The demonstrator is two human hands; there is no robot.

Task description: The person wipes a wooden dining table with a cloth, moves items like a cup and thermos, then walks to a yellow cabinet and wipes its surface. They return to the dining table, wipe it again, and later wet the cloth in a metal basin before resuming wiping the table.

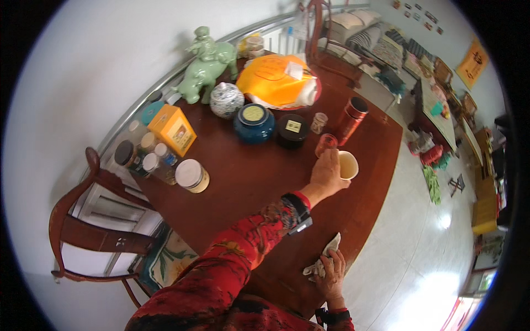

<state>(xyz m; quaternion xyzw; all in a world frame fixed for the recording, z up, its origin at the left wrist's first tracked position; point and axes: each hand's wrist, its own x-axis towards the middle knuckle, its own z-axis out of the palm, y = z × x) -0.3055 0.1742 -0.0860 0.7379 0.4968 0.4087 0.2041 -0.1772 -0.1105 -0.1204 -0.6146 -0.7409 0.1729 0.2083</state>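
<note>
My left hand (329,176) is closed around the side of a pale cup (348,165), whose open mouth faces up. Close beyond the fingers is a reddish clear glass (326,145), with a red metallic flask with a dark cap (352,120) behind it. A small patterned glass (319,123) is nearby, and to its left a round black container (292,131) and a glossy blue lidded jar (254,123). Near the table's edge, my right hand (331,275) grips a crumpled light cloth (319,267) against the wooden tabletop (248,178).
An orange cloth (273,80) covers a red-rimmed tray. Left of it are a green ceramic ox figurine (211,66) and a patterned round jar (227,100). A yellow box (173,130) and several lidded jars (192,176) line the wall side. A wooden chair (103,240) is at the left.
</note>
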